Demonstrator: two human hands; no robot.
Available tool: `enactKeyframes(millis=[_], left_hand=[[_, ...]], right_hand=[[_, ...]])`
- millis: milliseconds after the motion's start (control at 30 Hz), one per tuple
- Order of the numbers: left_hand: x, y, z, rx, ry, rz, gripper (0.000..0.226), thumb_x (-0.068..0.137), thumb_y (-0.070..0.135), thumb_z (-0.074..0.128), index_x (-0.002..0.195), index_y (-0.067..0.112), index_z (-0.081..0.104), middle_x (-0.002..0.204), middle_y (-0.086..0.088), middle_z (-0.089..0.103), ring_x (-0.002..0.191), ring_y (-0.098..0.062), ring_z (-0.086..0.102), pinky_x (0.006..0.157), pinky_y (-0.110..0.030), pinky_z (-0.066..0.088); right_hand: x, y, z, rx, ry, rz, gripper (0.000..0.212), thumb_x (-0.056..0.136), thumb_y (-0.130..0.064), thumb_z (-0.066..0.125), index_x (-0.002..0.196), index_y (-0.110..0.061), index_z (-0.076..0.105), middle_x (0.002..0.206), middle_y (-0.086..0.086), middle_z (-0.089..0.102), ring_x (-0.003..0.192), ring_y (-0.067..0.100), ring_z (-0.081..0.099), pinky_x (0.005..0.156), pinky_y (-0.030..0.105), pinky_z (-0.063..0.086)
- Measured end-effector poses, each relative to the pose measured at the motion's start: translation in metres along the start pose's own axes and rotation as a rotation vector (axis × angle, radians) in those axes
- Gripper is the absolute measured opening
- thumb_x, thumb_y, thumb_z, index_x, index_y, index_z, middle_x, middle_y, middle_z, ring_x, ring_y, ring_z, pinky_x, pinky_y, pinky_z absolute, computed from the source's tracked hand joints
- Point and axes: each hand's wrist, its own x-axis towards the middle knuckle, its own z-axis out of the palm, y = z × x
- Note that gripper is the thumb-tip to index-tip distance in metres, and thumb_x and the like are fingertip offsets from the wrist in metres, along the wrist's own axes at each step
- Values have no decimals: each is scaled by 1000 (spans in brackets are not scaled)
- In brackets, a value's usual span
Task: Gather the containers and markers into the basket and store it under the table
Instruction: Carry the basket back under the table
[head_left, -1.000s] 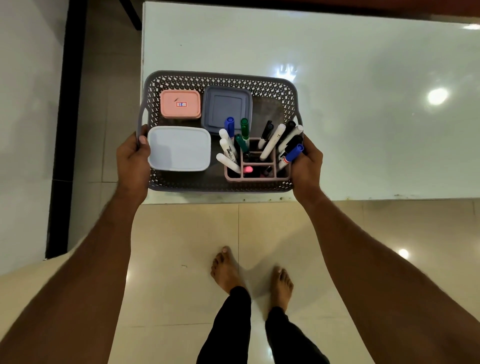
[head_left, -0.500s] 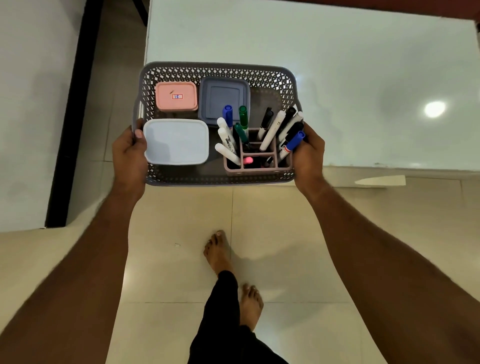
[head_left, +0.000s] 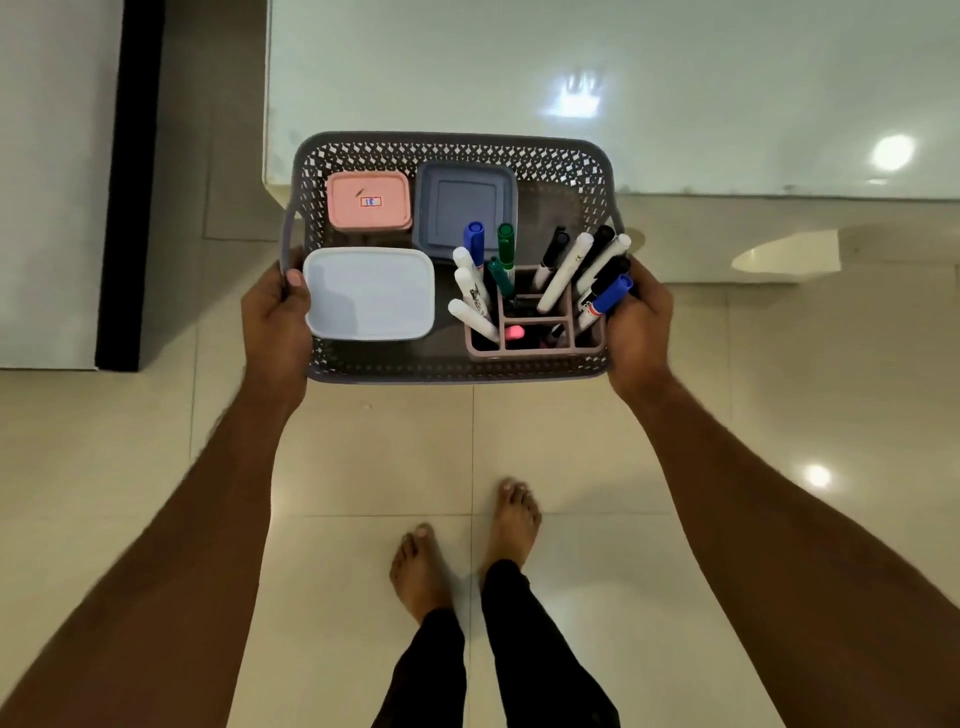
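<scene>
Currently the grey perforated basket (head_left: 457, 150) is held level in the air in front of the person, above the tiled floor (head_left: 363, 457); its far edge overlaps the near edge of the glossy white table (head_left: 571, 62) as seen from above

Contents of the basket:
- Pink container (head_left: 369, 200), far left corner, lid on, with a small label on top
- Grey-blue container (head_left: 465, 208), just beside the pink one on its right, lid on
- White container (head_left: 370, 293), near left corner, lid on, touching the left wall
- Pink divided holder (head_left: 535, 332), near right corner, standing upright
- Markers (head_left: 563, 273), standing tilted in the holder's compartments; caps are white, blue, green and black, and one pink cap sits low inside a front compartment

Grip state:
- Left hand (head_left: 275, 322) grasps the left handle, with the thumb over the rim beside the white container and the fingers curled underneath, out of sight
- Right hand (head_left: 639, 322) grasps the right side of the basket, next to the holder; a blue-capped marker (head_left: 608, 299) leans out toward it, and whether they touch cannot be determined

Surroundings: both forearms are extended forward. Two bare feet (head_left: 467, 551) stand on the tiles below the basket, with dark trouser legs (head_left: 498, 665) above them. A black vertical strip (head_left: 130, 182) runs along the wall at left
</scene>
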Motion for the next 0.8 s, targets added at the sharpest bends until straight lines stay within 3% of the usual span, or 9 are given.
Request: enactKeyframes(millis=[133,200,333,467,567,700,800], left_hand=[[-20,-40,-11,48,11,-22,34,110,16,41,134,5,63,120,1,70,99,6,66,91,-16,55],[-20,-59,-14,73,-10,-32,35,111,18,41,136,5,62,127,-4,69,108,-2,65,98,-24,56],[-18,-98,-15,63,-6,-34,36,110,16,41,139,4,60,134,-9,67,115,-9,63,101,-25,53],[-7,-136,-10,59,-10,-33,36,110,17,42,139,5,60,136,-10,66,128,-24,61,109,-37,51],[5,-167,-2,32,4,-8,36,109,16,44,138,4,61,135,-13,67,130,-30,60,111,-44,49],[27,-211,22,-3,27,-5,30,109,17,44,120,16,72,112,7,75,110,-15,67,103,-35,52],[45,-231,39,-32,19,16,31,109,17,43,113,22,73,111,5,76,112,-19,69,104,-41,54]], right_hand=[[-26,43,-16,-24,13,19,38,89,4,46,122,15,60,107,24,67,101,36,63,99,64,49],[-31,60,-19,-5,-13,32,38,89,1,48,123,13,61,113,34,65,107,46,63,103,69,46],[-38,98,-21,-26,54,21,38,89,4,46,123,15,60,104,15,69,100,30,64,95,49,54],[-30,134,-24,-2,18,38,37,88,-4,50,121,8,63,107,15,69,103,31,63,98,50,53],[-17,163,-30,-25,29,24,35,90,5,46,118,2,66,100,6,73,98,26,66,93,45,56],[17,208,-36,-65,37,12,37,92,13,43,104,-7,72,86,-7,75,85,15,68,80,31,57],[40,228,-39,-50,17,-23,33,87,4,48,97,-13,74,88,-3,75,87,19,68,81,34,57]])
